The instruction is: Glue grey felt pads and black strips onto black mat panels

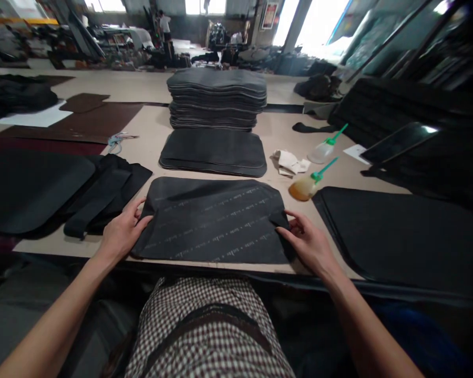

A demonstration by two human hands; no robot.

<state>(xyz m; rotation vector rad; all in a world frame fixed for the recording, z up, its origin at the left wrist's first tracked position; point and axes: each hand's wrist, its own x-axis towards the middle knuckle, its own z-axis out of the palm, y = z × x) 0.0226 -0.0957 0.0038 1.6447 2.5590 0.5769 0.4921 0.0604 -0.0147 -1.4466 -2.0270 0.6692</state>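
Observation:
A black sheet (216,226) with rounded upper corners and slanted rows of pale printed marks lies before me at the table's front edge. My left hand (128,226) pinches its left side between thumb and fingers. On the opposite side, my right hand (303,236) grips the sheet in the same way, and the material buckles slightly there. Just behind it rests a low pile of black panels (215,149). Farther back stands a tall stack of similar dark panels (216,100).
Two squeeze bottles with green nozzles, one clear (321,152) and one with amber liquid (303,187), stand right, by a crumpled white cloth (289,161). Scissors (120,139) lie left. Black panels (410,236) cover the right side; black pieces (35,189) lie left. A person (164,26) stands far back.

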